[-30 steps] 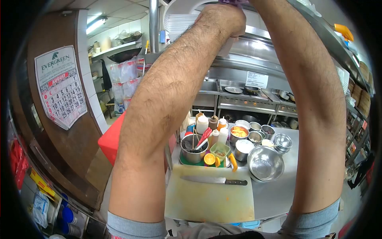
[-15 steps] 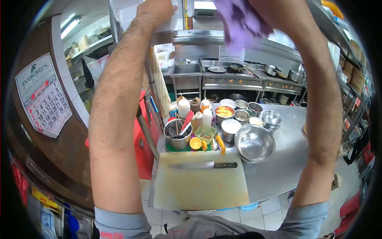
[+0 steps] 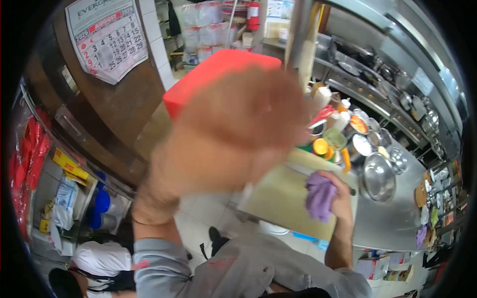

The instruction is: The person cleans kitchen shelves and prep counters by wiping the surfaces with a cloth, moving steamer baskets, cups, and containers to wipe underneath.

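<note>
My right hand (image 3: pixel 339 192) is closed around a bunched purple cloth (image 3: pixel 320 197), low over the right part of the pale cutting board (image 3: pixel 283 191). Beneath the cloth and hand lies a knife (image 3: pixel 299 169), its blade partly visible and most of its handle hidden. Close to the camera, my left hand (image 3: pixel 258 109) is a large motion blur in front of the red box and the board's far left; its fingers are smeared.
Beyond the board stand an orange half (image 3: pixel 320 146), a green container (image 3: pixel 335 138), bottles and metal pots. A large steel bowl (image 3: pixel 378 177) sits to the right. The red box (image 3: pixel 218 67) is at the left. Another person (image 3: pixel 102 259) shows at lower left.
Both arms have come down from overhead. The purple cloth has moved from the top of the view to the board with my right hand. The view has turned, and another person now shows.
</note>
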A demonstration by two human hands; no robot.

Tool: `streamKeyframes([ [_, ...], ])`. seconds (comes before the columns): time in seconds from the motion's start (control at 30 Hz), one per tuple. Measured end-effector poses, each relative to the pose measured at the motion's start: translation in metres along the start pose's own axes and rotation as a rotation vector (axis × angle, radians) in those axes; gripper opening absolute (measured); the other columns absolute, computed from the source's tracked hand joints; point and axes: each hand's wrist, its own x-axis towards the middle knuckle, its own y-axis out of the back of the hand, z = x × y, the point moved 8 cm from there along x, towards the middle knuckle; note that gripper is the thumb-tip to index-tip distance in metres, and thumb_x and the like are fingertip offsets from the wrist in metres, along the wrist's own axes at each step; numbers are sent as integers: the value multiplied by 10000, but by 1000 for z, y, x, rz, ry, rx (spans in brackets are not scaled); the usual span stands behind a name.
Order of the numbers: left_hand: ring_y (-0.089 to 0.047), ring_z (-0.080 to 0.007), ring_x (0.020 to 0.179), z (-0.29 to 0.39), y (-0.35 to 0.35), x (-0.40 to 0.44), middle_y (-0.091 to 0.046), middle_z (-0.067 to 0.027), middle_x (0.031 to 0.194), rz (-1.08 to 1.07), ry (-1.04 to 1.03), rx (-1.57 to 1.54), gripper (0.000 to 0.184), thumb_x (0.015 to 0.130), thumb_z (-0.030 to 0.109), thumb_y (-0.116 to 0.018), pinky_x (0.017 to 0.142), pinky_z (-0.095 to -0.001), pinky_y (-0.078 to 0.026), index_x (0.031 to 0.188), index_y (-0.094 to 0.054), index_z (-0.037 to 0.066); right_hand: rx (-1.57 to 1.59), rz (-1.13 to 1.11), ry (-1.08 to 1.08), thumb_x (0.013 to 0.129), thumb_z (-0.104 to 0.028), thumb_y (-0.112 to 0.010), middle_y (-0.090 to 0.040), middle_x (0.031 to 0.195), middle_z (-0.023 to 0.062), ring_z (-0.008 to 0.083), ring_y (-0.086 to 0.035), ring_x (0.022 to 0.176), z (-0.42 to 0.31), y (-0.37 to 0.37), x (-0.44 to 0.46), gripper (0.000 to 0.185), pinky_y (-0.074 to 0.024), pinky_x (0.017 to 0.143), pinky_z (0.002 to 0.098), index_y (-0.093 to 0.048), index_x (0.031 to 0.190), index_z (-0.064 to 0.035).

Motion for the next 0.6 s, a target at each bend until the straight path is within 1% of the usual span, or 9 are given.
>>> streamKeyframes([
  [0.1,-585,-246,827,-9,-10,-95,-593,-77,937,-143,225,-263,313,699,167,-739,709,-354,-450,984,-635,88,191,-150,-10,597,131,-364,-589,1072,131,226,-534,1073,5,-141,65,620,-388,929,285,-572,1159,-30],
  [0.2,-560,-260,870,-28,-31,-174,-576,-99,951,-218,483,-509,294,729,175,-717,752,-349,-436,975,-612,54,380,-140,48,623,133,-330,-586,1078,134,221,-543,1047,2,-266,146,610,-401,910,278,-568,1162,-24],
  [0.23,-560,-260,870,-36,-35,-193,-576,-99,951,-236,485,-509,294,729,175,-717,752,-349,-436,975,-612,54,491,-105,23,646,131,-328,-598,1053,130,218,-558,1016,5,-305,170,584,-415,892,280,-568,1157,-18],
  [0.3,-540,-287,906,-63,-45,-249,-562,-122,950,-353,760,-492,323,765,196,-687,793,-363,-426,1011,-580,18,668,-45,-73,719,132,-306,-618,997,163,216,-611,917,1,-371,209,505,-492,815,303,-530,1157,18],
  [0.37,-531,-301,920,-102,-33,-291,-551,-137,966,-312,892,-457,350,779,216,-676,809,-376,-421,1035,-565,6,753,25,-172,717,132,-300,-621,973,148,207,-608,904,26,-434,242,497,-495,797,296,-546,1131,7],
  [0.4,-523,-315,935,-126,-25,-308,-541,-152,982,-257,995,-420,378,793,236,-666,826,-389,-417,1059,-549,-6,671,54,-127,716,136,-308,-624,958,135,198,-605,892,26,-454,251,493,-493,792,292,-556,1120,1],
  [0.53,-495,-336,957,-194,8,-346,-520,-165,1006,-141,1014,-242,404,805,257,-655,872,-419,-387,1068,-533,-24,436,156,-80,708,125,-390,-627,901,76,158,-577,844,42,-523,287,428,-466,763,268,-610,1046,-19],
  [0.57,-480,-347,966,-208,16,-353,-512,-170,1013,-115,1006,-108,409,807,260,-651,886,-432,-372,1062,-525,-35,435,137,-137,716,113,-407,-621,892,81,156,-569,833,50,-543,299,412,-460,751,267,-608,1050,-19],
  [0.6,-464,-357,976,-222,23,-360,-505,-174,1021,-87,1000,32,416,810,263,-647,900,-445,-357,1055,-518,-46,337,158,-48,719,115,-411,-623,893,95,162,-569,833,49,-557,312,409,-460,753,269,-601,1060,-7],
])
